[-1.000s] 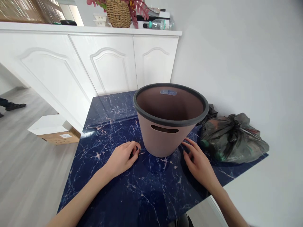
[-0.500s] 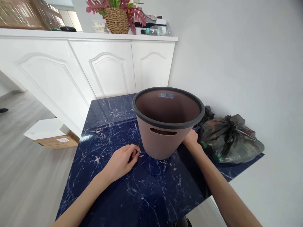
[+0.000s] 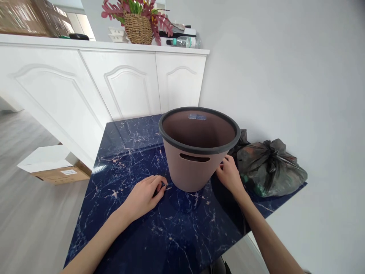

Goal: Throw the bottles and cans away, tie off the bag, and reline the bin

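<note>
A mauve wastebasket (image 3: 188, 171) with a dark grey rim stands upright on the blue marbled table (image 3: 119, 148). It has a slot handle in its near side, and the part of its inside that shows holds nothing. My left hand (image 3: 148, 192) rests on the table just left of its base, fingers loosely curled with a gap at the thumb; I see nothing held. On the other side my right hand (image 3: 229, 173) lies close to the wastebasket's lower wall, thumb and forefinger apart. Its fingertips are partly hidden, so contact with the wall is unclear.
Knotted black trash bags (image 3: 269, 167) sit on the right by the wall. Behind stands a white cabinet (image 3: 128, 85) with a woven plant basket (image 3: 138, 28) and a plastic bottle (image 3: 186, 42) on top. A cardboard box (image 3: 61, 175) is on the floor at left.
My right hand has come further into view beside the wastebasket, its fingers now showing. The left hand stays in nearly the same place. The whole view has shifted slightly.
</note>
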`<state>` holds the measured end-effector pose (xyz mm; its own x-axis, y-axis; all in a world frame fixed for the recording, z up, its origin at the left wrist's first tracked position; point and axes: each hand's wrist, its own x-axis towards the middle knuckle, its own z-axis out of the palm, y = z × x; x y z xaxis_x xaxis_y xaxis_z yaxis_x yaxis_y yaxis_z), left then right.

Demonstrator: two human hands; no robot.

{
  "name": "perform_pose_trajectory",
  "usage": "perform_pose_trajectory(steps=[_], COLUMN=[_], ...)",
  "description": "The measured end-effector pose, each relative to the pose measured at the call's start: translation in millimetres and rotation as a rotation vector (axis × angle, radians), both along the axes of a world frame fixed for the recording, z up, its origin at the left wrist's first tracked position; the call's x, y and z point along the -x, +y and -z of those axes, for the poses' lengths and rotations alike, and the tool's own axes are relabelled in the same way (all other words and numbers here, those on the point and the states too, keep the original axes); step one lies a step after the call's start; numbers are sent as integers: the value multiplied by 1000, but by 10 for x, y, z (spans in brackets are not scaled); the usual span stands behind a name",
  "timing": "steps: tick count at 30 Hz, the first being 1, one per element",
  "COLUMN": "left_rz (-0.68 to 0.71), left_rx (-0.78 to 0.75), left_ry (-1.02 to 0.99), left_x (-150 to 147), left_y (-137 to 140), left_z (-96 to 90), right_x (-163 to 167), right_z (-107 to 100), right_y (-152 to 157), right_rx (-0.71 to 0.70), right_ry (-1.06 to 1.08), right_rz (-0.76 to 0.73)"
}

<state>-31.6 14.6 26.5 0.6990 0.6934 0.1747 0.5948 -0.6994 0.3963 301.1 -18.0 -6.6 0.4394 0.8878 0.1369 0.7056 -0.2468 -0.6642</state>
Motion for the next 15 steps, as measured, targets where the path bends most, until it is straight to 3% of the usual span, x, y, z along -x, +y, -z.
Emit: perform_pose_trajectory(steps=[4,6,11,15], left_rz=[1,-5,-16,114], left_rx=[-12,-18,-33,-4], left_ry=[-10,-6,-26,-98], left_x=[-3,-7,-33,-126], left_y=[-7,-5,-35,-195], left_z=[2,9,18,-34], right_x=[120,184,223,33], right_z=[-41,-161,-508,-498], right_y=[-572,-891,-1607,-2073], right_rx=[-174,-246,-160,-149], right_ry=[235,514,945,1029], right_rz=[-107,-109,-128,-256])
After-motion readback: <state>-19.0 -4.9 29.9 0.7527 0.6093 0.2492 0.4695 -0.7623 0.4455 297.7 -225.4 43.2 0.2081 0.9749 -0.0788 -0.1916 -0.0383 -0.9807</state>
